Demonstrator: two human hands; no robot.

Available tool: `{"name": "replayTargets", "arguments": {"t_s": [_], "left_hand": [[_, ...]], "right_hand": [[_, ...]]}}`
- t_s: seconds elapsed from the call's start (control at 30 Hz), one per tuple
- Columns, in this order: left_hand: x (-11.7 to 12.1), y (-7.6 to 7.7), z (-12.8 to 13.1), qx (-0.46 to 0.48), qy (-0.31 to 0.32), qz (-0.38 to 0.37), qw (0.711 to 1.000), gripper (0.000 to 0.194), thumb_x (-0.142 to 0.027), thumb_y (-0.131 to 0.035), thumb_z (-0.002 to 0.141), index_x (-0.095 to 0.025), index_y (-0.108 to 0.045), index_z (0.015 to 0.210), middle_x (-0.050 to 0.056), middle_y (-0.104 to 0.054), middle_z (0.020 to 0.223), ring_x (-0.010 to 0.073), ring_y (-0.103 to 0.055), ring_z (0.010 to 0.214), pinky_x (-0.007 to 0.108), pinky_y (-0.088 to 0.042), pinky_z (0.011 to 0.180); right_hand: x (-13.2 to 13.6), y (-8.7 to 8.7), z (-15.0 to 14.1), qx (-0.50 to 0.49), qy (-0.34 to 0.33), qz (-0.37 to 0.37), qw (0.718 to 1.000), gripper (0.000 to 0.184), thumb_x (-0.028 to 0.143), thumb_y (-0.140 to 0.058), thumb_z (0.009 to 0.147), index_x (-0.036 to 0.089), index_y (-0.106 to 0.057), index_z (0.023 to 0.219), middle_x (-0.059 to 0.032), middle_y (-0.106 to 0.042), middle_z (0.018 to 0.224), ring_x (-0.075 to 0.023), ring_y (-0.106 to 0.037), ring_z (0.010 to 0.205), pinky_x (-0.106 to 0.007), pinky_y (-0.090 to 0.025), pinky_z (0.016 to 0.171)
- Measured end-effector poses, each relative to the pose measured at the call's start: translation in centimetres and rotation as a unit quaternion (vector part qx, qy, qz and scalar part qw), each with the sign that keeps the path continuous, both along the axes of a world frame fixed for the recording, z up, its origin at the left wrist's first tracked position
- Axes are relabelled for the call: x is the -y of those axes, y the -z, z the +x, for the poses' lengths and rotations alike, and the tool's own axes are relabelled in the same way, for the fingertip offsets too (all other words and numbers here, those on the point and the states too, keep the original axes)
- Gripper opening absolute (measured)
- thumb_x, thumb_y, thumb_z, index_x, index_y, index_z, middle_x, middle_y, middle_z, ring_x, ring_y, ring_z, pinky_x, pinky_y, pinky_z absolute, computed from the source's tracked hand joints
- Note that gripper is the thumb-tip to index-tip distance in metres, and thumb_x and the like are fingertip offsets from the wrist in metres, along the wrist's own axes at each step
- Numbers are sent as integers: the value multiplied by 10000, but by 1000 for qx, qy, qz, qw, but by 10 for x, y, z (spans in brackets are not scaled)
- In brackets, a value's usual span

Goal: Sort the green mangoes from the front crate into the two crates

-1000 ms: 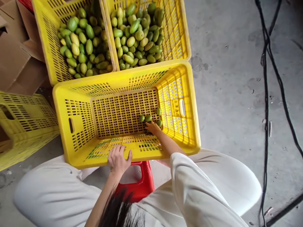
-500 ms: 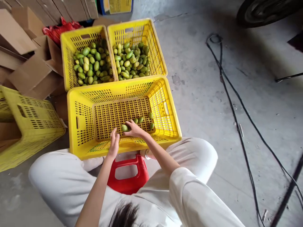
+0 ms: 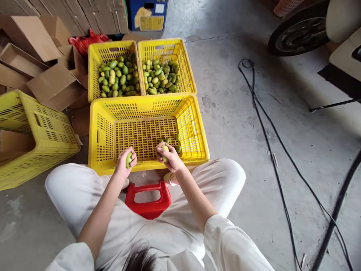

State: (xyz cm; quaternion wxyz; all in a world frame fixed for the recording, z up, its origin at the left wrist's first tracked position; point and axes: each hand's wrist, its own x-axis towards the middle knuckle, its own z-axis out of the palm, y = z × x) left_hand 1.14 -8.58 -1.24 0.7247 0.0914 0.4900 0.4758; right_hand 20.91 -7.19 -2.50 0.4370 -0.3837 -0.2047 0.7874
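My left hand (image 3: 123,164) is closed around a green oval fruit (image 3: 129,160), above the front left part of the near yellow crate (image 3: 149,165). My right hand (image 3: 172,160) grips a paler yellow-green oval fruit (image 3: 165,153) over the same crate's front edge, right of its middle. Several more green fruits, one of them (image 3: 178,149) just past my right hand, lie on the crate's slotted floor toward the right. Part of this small group is hidden behind my right fingers.
Two yellow crates, left (image 3: 93,71) and right (image 3: 188,71), stand behind the near one with many green and yellowish fruits. Another yellow crate (image 3: 53,131) and cardboard boxes (image 3: 50,86) are at left. A red stool (image 3: 148,209) is between my legs; black cable (image 3: 270,143) lies at right.
My left hand has gone from empty to holding a green fruit. My right hand has moved slightly right, and a paler fruit now shows in its fingers. The whole view has shifted.
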Motion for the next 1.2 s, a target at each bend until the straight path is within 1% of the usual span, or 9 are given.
{"name": "replayTargets", "arguments": {"t_s": [0.17,0.33,0.43,0.57,0.7,0.83,0.97,1.1,1.2], "left_hand": [[-3,9,2,37,-37,-42,998,270,-365,-588,821,-185,-458,667,-69,-411,471,34,-310,306,166,-205,309],[-4,4,0,125,-38,-2,991,116,-241,-588,800,-154,-593,878,58,-648,834,143,-656,730,242,-531,605],[-5,3,1,121,-26,7,992,183,-147,-643,769,-170,-593,944,70,-653,1023,177,-660,927,282,-558,740],[-5,9,3,146,-26,11,989,171,-119,-692,756,-173,-550,834,-24,-542,716,49,-548,580,126,-451,497],[-5,15,5,137,-20,-27,990,194,-131,-678,796,-175,-492,764,-74,-396,602,2,-371,419,84,-297,374],[-5,17,4,108,-25,-36,993,135,-288,-639,846,-166,-586,864,-20,-558,697,53,-516,510,151,-417,443],[-6,14,2,123,-41,-37,991,145,-238,-578,848,-159,-624,961,69,-668,937,167,-663,843,268,-559,672],[-8,10,0,121,-24,-32,992,78,-204,-633,836,-168,-600,898,34,-613,827,84,-592,653,154,-488,513],[-7,11,0,127,4,-10,992,140,-157,-684,780,-179,-548,804,-33,-512,700,14,-409,438,100,-304,342]], "right_hand": [[-11,20,-9,-44,45,-153,986,322,456,-681,792,170,-545,739,44,-494,586,-40,-368,406,-143,-237,335],[-17,16,-8,-161,53,-171,971,213,289,-446,876,154,-591,954,-52,-625,783,-130,-577,650,-208,-492,485],[-16,7,-8,-195,24,-157,968,194,203,-488,830,165,-578,998,-49,-632,855,-136,-596,733,-232,-554,576],[-12,0,-9,-238,-21,-140,961,217,174,-672,759,188,-563,946,16,-578,810,-50,-499,576,-87,-393,388],[-9,1,-13,-196,-96,-126,968,231,234,-738,759,186,-521,823,47,-521,726,-16,-351,447,-73,-181,303],[-12,1,-19,-156,-95,-113,977,247,433,-543,893,189,-566,921,5,-561,749,-73,-447,510,-130,-320,354],[-14,-3,-20,-159,-56,-91,981,286,269,-450,832,189,-576,1076,-55,-642,943,-163,-592,778,-288,-543,617],[-14,-4,-16,-131,-26,-55,990,400,150,-551,737,213,-574,1131,-33,-632,1025,-149,-593,846,-295,-551,719],[-13,1,-14,-163,-22,-59,985,335,116,-677,696,217,-582,1001,30,-587,861,-61,-525,630,-151,-473,529]]}}
